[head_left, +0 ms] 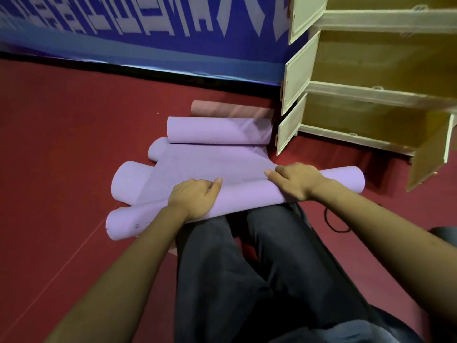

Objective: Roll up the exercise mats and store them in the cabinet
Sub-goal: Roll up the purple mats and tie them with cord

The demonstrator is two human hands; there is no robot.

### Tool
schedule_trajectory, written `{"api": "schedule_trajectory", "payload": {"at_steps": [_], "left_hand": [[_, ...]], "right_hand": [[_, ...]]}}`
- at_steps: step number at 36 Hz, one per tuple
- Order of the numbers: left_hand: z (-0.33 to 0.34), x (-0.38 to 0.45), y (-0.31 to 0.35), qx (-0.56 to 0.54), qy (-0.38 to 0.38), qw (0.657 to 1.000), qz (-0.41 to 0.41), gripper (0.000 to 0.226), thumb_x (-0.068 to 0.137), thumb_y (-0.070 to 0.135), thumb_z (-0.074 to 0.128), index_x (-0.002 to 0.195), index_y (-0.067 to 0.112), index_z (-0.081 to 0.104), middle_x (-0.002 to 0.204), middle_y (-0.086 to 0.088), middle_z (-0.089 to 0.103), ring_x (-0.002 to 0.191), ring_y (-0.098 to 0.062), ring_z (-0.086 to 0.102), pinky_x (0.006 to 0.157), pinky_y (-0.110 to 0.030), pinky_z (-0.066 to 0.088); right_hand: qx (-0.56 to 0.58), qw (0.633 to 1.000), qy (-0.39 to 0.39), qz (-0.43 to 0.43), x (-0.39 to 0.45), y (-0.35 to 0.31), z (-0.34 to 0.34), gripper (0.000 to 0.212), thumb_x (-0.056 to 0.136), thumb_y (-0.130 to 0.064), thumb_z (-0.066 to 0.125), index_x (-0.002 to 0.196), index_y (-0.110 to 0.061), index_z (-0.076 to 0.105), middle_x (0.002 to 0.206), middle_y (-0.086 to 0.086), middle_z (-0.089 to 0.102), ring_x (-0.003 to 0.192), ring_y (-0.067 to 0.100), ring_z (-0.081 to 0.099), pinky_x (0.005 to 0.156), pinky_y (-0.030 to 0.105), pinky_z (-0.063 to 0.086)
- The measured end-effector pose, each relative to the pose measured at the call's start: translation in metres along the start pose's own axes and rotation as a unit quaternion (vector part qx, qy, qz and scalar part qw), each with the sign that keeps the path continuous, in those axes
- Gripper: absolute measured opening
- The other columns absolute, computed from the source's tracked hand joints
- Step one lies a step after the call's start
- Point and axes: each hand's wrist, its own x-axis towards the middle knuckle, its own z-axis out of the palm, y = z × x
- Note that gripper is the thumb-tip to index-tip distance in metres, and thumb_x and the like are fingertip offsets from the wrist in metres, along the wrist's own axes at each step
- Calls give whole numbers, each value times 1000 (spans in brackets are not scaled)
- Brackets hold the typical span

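Purple mat (212, 164) lies partly rolled on the red floor (61, 144), just in front of our knees, its near end wound into a thick roll (247, 196) that runs across our lap from lower left to upper right. Our left hand (195, 198) lies over the roll with fingers curled down its far side and the thumb stretched along the top, clamped on it. Our right hand (294, 180) presses on the same roll further right, fingers bent over the crest and the thumb pointing left along the flat sheet — it grips the roll too. The hands sit well apart, the flat stretch of the mat running away from between them.

At its far end the mat curls up into another roll (217, 131). Two more purple rolls poke out from under the flat sheet on the left — one (132, 181) beside our left hand, a smaller one (158, 148) behind it. A pink roll (222, 110) lies beyond them all, near the cabinet (371, 95). The cabinet stands at the floor's far right corner, its cream doors swung open on bare shelves. A blue banner (148, 33) with white lettering lines the far edge of the floor. A black cord (333, 224) loops on the floor by our right forearm. Our dark trousers (259, 280) fill the near edge.
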Motion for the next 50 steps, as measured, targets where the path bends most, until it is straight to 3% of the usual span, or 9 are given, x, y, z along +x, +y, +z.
{"api": "schedule_trajectory", "payload": {"at_steps": [4, 9, 20, 28, 31, 36, 40, 46, 50], "left_hand": [[-4, 2, -1, -15, -44, 999, -6, 69, 102, 64, 16, 84, 21, 67, 102, -7, 71, 101, -33, 61, 86, -37, 45], [-16, -6, -7, -12, -75, 997, -14, 69, 105, 58, 16, 108, 15, 70, 120, -14, 67, 111, -34, 58, 96, -39, 43], [-13, -52, -4, 12, -38, 999, 25, 60, 106, 53, 17, 86, 22, 64, 112, -13, 71, 109, -36, 60, 93, -39, 44], [-2, -99, 3, 56, 33, 996, 56, 83, 88, 63, -3, 99, 21, 68, 107, -9, 73, 106, -35, 63, 88, -39, 45], [1, -102, 5, 41, 34, 998, 39, 65, 102, 55, 13, 100, 21, 68, 106, -11, 73, 106, -34, 63, 89, -39, 45], [-1, -90, 6, -16, 10, 1000, 10, 52, 107, 49, 23, 105, 23, 68, 110, -10, 72, 110, -35, 61, 93, -39, 45], [7, -90, 8, -2, 58, 997, 42, 64, 101, 52, 11, 97, 21, 67, 98, -6, 70, 105, -30, 57, 91, -38, 41], [13, -88, 7, -10, 33, 999, 28, 56, 103, 46, 13, 101, 25, 65, 102, 5, 55, 98, -21, 42, 91, -37, 35], [2, -76, 13, -48, -1, 999, -4, 43, 108, 42, 25, 93, 18, 57, 103, -1, 60, 107, -24, 50, 93, -38, 38]], "right_hand": [[8, 999, 46, 24, -12, -4, 12, 55, 102, -64, 18, 80, -26, 50, 109, 13, 71, 109, 35, 64, 87, 41, 45], [19, 996, 82, 40, -19, -20, 15, 60, 102, -63, 22, 76, -22, 57, 106, 15, 71, 107, 35, 64, 82, 38, 43], [12, 989, 142, 46, -64, -38, 17, 54, 102, -59, 33, 68, -21, 51, 94, 14, 72, 95, 34, 66, 71, 36, 33], [-20, 980, 196, 17, -103, -41, 35, 51, 94, -63, 20, 74, -28, 50, 85, 5, 71, 83, 32, 66, 76, 40, 42], [-25, 976, 217, 20, -105, -40, 44, 56, 94, -62, 22, 78, -23, 59, 81, 4, 69, 78, 32, 65, 73, 41, 40], [-19, 969, 242, 42, -93, -39, 44, 42, 96, -55, 30, 83, -20, 48, 80, 4, 62, 80, 32, 57, 73, 43, 39], [-40, 961, 266, 58, -95, -41, 46, 37, 97, -48, 35, 83, -17, 49, 81, 5, 54, 81, 34, 51, 72, 43, 36], [-28, 950, 310, 31, -113, -56, 56, 33, 100, -40, 42, 90, -10, 52, 98, 14, 56, 108, 39, 51, 94, 50, 42], [-36, 950, 309, 40, -102, -50, 58, 35, 100, -44, 36, 85, -15, 48, 84, 8, 51, 79, 33, 48, 81, 47, 39]]}}
